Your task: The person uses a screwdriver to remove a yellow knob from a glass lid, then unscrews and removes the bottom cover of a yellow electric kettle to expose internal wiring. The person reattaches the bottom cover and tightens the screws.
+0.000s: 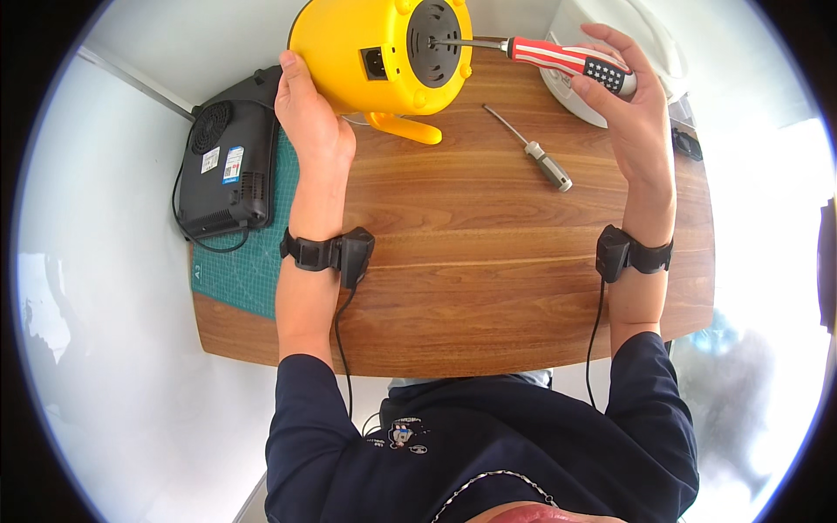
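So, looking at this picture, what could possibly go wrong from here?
The flag-patterned screwdriver in the right hand might slip and scratch the black vented base where its tip sits. The yellow appliance, tipped sideways, could twist under pressure, since only the left hand visibly steadies it.

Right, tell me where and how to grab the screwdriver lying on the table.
Take the loose screwdriver by its thick handle, probably from above and the near right. It lies flat on the wooden table, handle toward that side; the slim shaft points far left and offers less to grip.
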Tool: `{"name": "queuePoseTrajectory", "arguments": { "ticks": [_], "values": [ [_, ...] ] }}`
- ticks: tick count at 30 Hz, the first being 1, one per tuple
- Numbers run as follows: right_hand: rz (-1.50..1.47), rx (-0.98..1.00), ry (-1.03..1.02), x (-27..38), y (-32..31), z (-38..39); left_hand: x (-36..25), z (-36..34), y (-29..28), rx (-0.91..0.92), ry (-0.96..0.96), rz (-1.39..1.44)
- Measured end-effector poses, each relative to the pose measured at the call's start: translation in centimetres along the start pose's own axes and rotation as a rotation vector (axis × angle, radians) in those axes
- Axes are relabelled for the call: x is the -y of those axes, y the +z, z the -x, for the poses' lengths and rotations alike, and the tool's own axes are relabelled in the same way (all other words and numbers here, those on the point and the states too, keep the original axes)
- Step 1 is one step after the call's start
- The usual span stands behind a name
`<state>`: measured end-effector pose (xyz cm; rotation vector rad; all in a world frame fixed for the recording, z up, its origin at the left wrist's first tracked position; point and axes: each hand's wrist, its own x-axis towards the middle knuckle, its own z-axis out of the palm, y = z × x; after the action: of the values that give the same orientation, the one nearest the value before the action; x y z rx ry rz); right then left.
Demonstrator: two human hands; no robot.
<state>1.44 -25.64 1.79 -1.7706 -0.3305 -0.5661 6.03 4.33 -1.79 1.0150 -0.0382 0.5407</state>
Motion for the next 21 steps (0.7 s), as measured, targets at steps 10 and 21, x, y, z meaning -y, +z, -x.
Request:
{"name": "queuePoseTrajectory", "arguments": {
  "ticks": [10,21],
  "values": [
    [-0.005,0.115,0.288,0.3,-1.2,-0.5,0.0,-0.5,-0.5,-0.01,0.029,-0.032],
    [-0.248,0.113,0.182,-1.5,-1.1,-0.6,-0.3,-0.7,-0.6,0.004,0.051,-0.026]
  ]
}}
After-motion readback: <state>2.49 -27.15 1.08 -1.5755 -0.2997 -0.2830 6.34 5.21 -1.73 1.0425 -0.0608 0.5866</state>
